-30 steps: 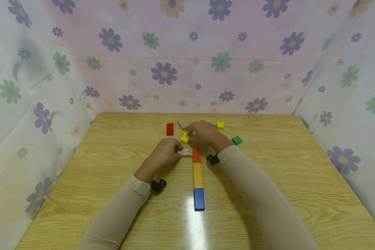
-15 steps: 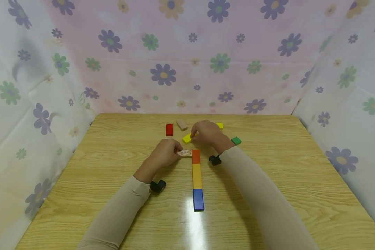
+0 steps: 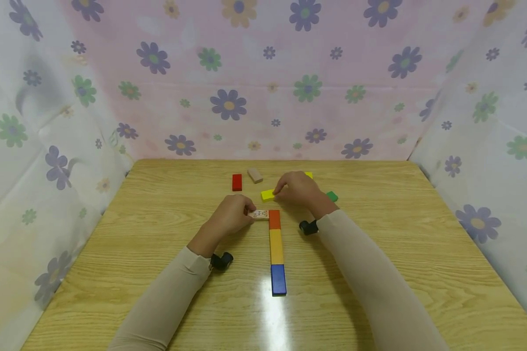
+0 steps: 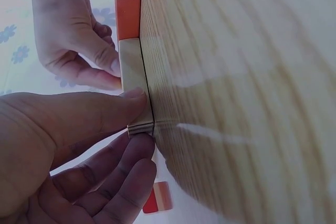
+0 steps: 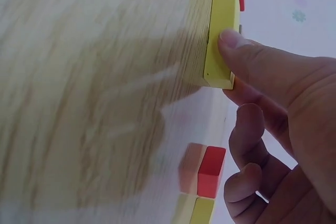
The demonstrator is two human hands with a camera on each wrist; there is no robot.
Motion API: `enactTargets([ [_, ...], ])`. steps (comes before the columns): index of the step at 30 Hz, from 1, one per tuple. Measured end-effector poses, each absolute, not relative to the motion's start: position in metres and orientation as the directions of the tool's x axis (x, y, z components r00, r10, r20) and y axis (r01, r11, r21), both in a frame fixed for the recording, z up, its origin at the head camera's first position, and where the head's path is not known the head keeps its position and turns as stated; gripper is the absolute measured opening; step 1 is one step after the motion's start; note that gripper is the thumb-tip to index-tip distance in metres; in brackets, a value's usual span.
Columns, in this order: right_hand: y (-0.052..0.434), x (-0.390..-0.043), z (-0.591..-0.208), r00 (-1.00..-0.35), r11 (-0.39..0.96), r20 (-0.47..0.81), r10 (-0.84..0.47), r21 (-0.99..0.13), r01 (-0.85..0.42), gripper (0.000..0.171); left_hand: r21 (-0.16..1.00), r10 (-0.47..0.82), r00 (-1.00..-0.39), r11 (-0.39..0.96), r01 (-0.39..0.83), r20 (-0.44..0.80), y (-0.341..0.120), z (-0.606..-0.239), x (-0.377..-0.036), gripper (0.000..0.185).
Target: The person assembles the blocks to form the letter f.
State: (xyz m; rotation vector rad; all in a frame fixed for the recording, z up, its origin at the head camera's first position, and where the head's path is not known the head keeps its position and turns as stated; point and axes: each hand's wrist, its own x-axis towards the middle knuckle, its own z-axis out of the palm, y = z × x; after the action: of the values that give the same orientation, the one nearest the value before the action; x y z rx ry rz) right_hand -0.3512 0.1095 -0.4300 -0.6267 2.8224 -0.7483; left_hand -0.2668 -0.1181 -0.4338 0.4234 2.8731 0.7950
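My left hand (image 3: 230,214) pinches a pale wooden block (image 3: 261,214) with printed marks by its left end, thumb on one side and fingers on the other. Its right end meets an orange-red block (image 3: 274,219), which tops a straight row with an orange-yellow block (image 3: 276,246) and a blue block (image 3: 278,280). Just beyond, my right hand (image 3: 298,189) grips the right end of a yellow block (image 3: 267,195) lying on the table. In the right wrist view the thumb presses on the yellow block (image 5: 222,35); the fingertips behind it are partly hidden.
Farther back lie a red block (image 3: 237,182) and a plain wood block (image 3: 255,175). Behind the right hand a second yellow block (image 3: 309,174) and a green block (image 3: 332,196) are partly covered. Another red block (image 5: 211,171) shows in the right wrist view. Floral cloth (image 3: 272,107) surrounds the table.
My right hand has shifted right with the yellow block, which has turned from slanted to nearly level across the table. My left hand stays on the wooden block.
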Motion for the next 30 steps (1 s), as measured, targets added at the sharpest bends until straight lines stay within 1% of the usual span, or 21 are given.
enactTargets([
  [4, 0.115, -0.353, -0.433, -0.903, 0.790, -0.045, -0.426, -0.506, -0.347, 0.012, 0.524, 0.300, -0.953, 0.820, 0.231, -0.050, -0.118, -0.434, -0.267, 0.024],
  [9, 0.120, -0.353, -0.436, -0.907, 0.775, -0.059, -0.418, -0.544, -0.322, 0.026, 0.520, 0.308, -0.950, 0.819, 0.242, -0.042, -0.119, -0.436, -0.268, 0.024],
  [13, 0.123, -0.351, -0.437, -0.904, 0.760, -0.078, -0.421, -0.573, -0.305, 0.033, 0.514, 0.312, -0.949, 0.821, 0.249, -0.039, -0.120, -0.436, -0.269, 0.024],
  [17, 0.124, -0.349, -0.435, -0.895, 0.747, -0.081, -0.439, -0.587, -0.313, 0.036, 0.514, 0.313, -0.949, 0.821, 0.248, -0.044, -0.120, -0.435, -0.269, 0.025],
  [22, 0.125, -0.350, -0.437, -0.890, 0.745, -0.066, -0.451, -0.577, -0.334, 0.038, 0.518, 0.309, -0.950, 0.821, 0.239, -0.052, -0.120, -0.434, -0.269, 0.024],
  [30, 0.136, -0.351, -0.440, -0.887, 0.744, 0.002, -0.463, -0.543, -0.390, 0.035, 0.532, 0.315, -0.948, 0.811, 0.242, -0.047, -0.120, -0.433, -0.268, 0.024],
])
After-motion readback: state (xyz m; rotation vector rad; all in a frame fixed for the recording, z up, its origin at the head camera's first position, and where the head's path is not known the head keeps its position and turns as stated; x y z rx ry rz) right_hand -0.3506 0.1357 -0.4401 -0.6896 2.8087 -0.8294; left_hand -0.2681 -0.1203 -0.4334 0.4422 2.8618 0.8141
